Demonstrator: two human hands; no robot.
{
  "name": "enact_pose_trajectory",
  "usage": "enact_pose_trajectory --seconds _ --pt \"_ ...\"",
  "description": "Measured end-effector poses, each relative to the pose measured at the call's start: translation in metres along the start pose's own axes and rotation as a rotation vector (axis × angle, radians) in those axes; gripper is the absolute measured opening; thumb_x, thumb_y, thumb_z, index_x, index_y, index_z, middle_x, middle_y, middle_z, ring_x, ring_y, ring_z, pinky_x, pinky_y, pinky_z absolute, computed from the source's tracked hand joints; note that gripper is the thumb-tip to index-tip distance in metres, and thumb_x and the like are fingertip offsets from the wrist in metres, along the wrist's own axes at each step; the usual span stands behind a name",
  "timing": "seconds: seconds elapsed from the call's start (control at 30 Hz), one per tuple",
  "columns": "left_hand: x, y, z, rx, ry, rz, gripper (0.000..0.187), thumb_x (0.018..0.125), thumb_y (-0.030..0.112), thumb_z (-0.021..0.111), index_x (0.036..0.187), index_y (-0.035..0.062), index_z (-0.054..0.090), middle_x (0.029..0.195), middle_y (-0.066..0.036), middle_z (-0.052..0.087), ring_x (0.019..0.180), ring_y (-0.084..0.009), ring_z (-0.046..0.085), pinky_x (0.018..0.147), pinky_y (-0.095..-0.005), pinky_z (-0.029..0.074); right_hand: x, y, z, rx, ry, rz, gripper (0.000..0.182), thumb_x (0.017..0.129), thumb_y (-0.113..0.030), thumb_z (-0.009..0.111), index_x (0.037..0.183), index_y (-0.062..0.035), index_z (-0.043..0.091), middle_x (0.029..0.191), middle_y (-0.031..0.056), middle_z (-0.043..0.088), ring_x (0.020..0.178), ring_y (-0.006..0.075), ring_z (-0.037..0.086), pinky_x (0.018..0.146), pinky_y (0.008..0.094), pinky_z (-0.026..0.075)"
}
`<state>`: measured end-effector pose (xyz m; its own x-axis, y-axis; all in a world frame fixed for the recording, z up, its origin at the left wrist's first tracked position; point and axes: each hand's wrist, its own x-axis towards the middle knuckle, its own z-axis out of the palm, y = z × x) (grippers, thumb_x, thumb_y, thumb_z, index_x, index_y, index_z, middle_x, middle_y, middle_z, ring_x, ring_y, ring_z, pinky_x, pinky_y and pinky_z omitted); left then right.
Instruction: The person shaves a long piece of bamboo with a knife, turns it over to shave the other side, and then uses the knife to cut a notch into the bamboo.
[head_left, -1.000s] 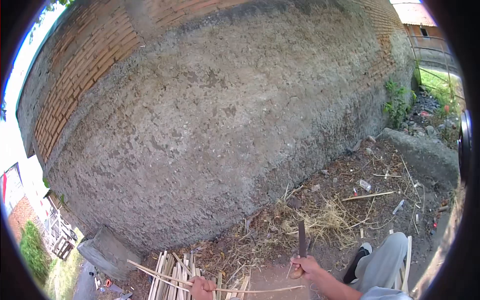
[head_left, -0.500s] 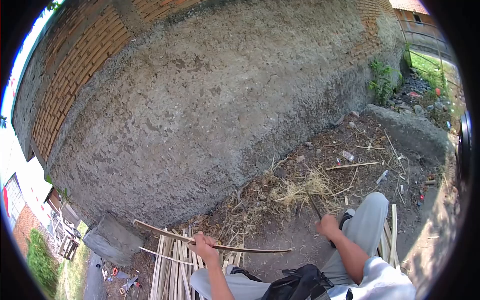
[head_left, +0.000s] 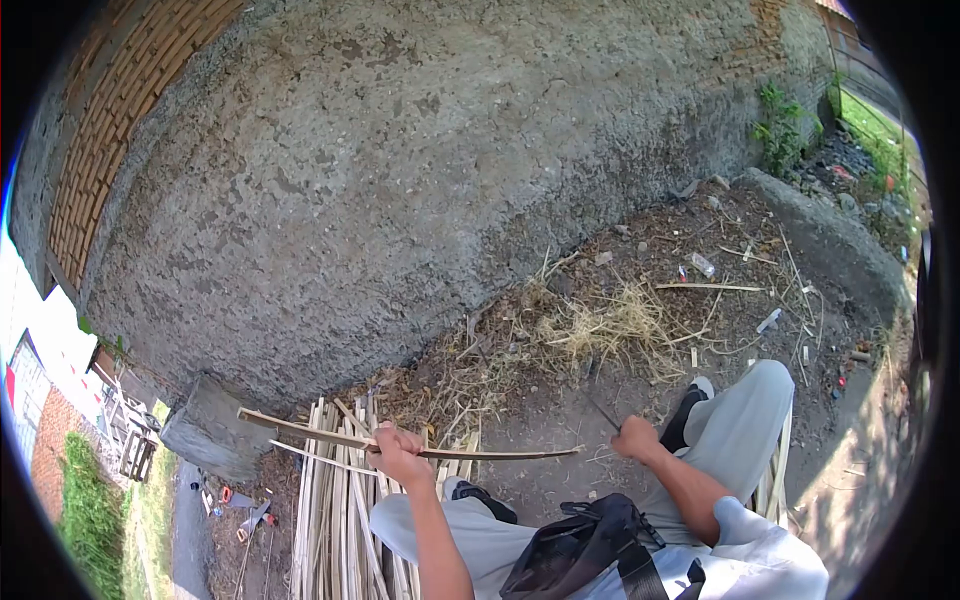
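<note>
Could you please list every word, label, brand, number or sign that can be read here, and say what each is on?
There is no readable text.
The clear plastic litter by the wall is too small to tell if it is printed.
No lettering can be made out on the strip or black bag.

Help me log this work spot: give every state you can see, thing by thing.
Long strip: held, slightly bowed
Left grip: closed around long strip
Knife: held, blade bare
Right grip: closed around knife
Strip pile: loose, on ground
Straw-like shavings: scattered loosely
Black bag: at lap, closure unclear
Wall: weathered, patchy
</note>
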<state>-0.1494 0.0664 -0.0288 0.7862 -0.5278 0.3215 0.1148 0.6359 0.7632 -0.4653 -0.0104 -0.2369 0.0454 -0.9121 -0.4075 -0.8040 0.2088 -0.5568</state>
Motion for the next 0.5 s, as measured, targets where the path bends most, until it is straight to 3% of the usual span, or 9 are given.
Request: enact_pose_trajectory --seconds 0.13,0.37,0.5 --pt "0.007 -0.002 0.002 0.036 0.014 0.002 0.043 0.089 0.013 0.053 0.059 0.0146 0.023 0.046 0.004 0.02 0.037 -0.0076 0.015 0.038 -0.029 0.017 0.011 0.0 0.0 0.069 0.005 0.107 0.035 0.077 -0.03 0.069 0.091 0.0021 0.069 0.093 0.0241 0.068 0.091 0.0383 0.066 0.082 0.0432 0.052" --pt "0.003 0.001 -0.001 0.023 0.028 0.015 0.041 0.089 0.013 0.051 0.058 0.0145 0.024 0.045 0.003 0.02 0.036 -0.0087 0.016 0.037 -0.0288 0.019 0.009 -0.004 -0.006 0.183 0.189 -0.01 0.03 0.076 -0.025 0.067 0.085 0.0032 0.069 0.086 0.0241 0.068 0.087 0.0395 0.066 0.077 0.0444 0.053" --pt "-0.012 0.003 -0.01 0.075 -0.015 -0.022 0.041 0.09 0.015 0.051 0.058 0.0139 0.024 0.045 0.003 0.019 0.036 -0.0086 0.016 0.039 -0.0286 0.018 0.003 0.024 0.012 0.126 0.102 0.158 0.029 0.078 -0.025 0.065 0.085 0.0035 0.068 0.085 0.0238 0.068 0.085 0.0385 0.067 0.075 0.0445 0.053"
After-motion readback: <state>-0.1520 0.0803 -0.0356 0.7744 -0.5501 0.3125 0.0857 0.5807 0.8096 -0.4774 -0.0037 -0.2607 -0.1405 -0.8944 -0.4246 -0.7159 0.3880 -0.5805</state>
